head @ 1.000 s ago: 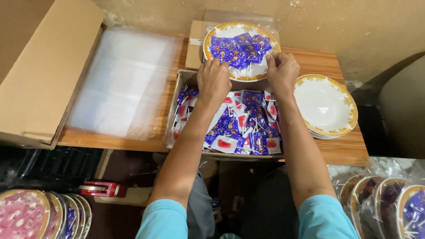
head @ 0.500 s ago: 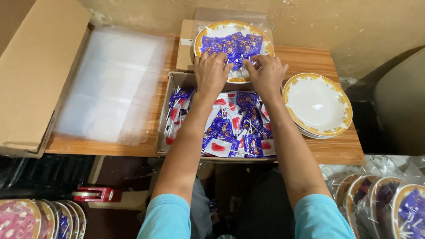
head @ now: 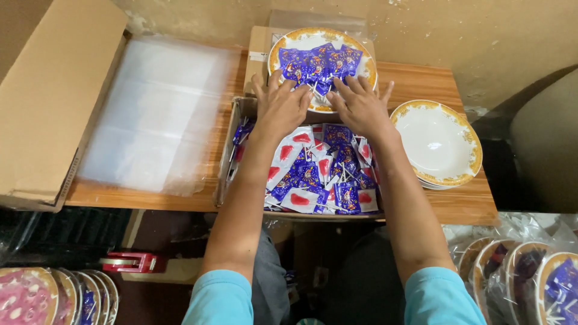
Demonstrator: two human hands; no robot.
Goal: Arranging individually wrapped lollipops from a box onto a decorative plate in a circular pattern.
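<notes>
Both the left hand point(head: 282, 108) and right hand point(head: 360, 107) lie flat, fingers spread, gripping nothing, on the near rim of the gold-edged plate point(head: 283, 48) at 12 o'clock. Blue sachets point(head: 319, 61) fill it; at 6 o'clock sits the box of sachets point(head: 227, 153), at 3 o'clock the empty plates point(head: 436, 143).

Two hands point(head: 283, 105), one filled plate point(head: 322, 60)

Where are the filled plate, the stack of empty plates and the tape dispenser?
filled plate point(head: 361, 45): head view, on its gold rim at upper right.
stack of empty plates point(head: 436, 141): head view, on the white bowl of the top plate.
tape dispenser point(head: 129, 262): head view, on its red body.
</notes>
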